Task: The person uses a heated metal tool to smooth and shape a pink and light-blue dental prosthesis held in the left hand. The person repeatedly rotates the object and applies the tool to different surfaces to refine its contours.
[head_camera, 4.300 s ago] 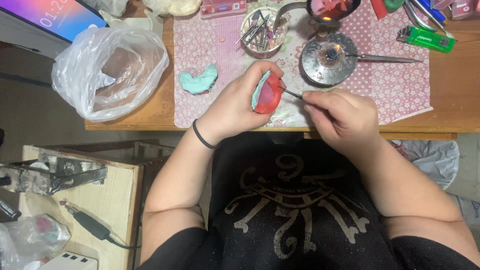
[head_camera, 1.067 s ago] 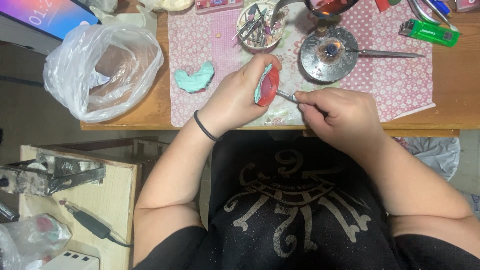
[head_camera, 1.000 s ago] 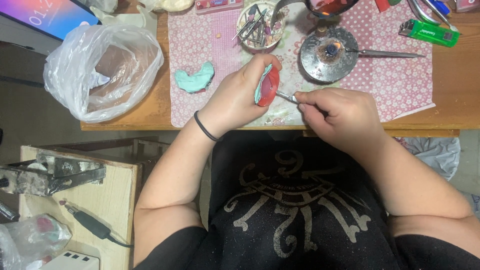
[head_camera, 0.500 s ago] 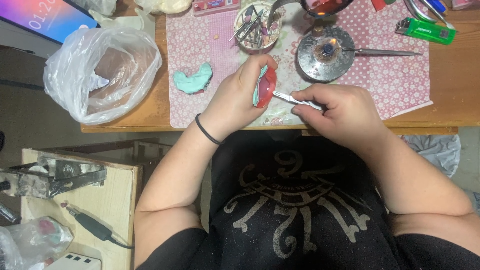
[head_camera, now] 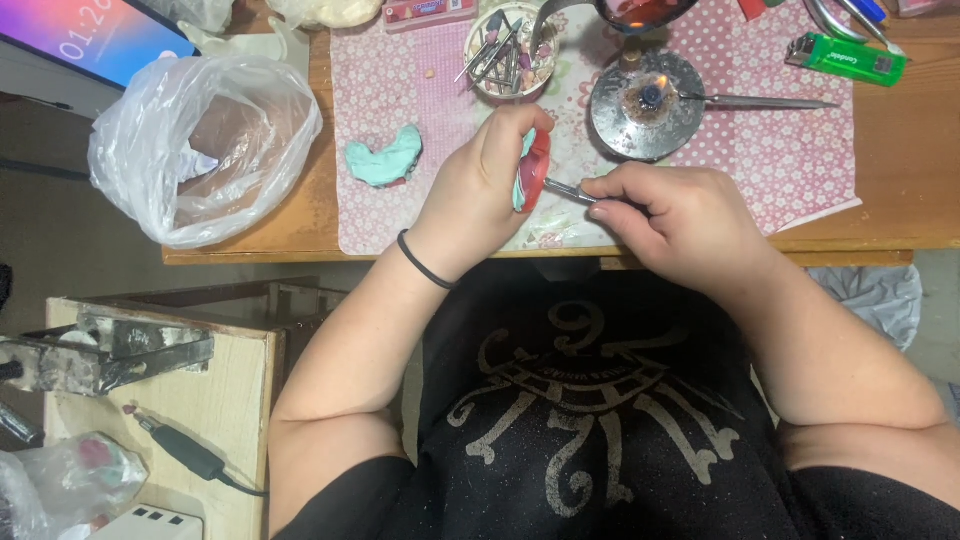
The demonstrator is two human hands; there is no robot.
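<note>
Right now, red piece: a red wax-like form (head_camera: pixel 537 170) backed by something pale teal, held on edge above the near side of the counter (head_camera: pixel 900 215), over the pink dotted mat (head_camera: pixel 400 215)
Left hand: left hand (head_camera: pixel 480 185) wraps it from the left, fingers curled tight around it
Right hand: right hand (head_camera: pixel 680 215) sits to the right, fingers pinched on a thin metal tool (head_camera: pixel 570 191)
Tool axis: runs roughly level, right to left, tip touching the red face
Gap: hands close, tool bridging them
Behind: lit burner (head_camera: pixel 645 100) further back, teal cast (head_camera: pixel 385 160) to the left
</note>
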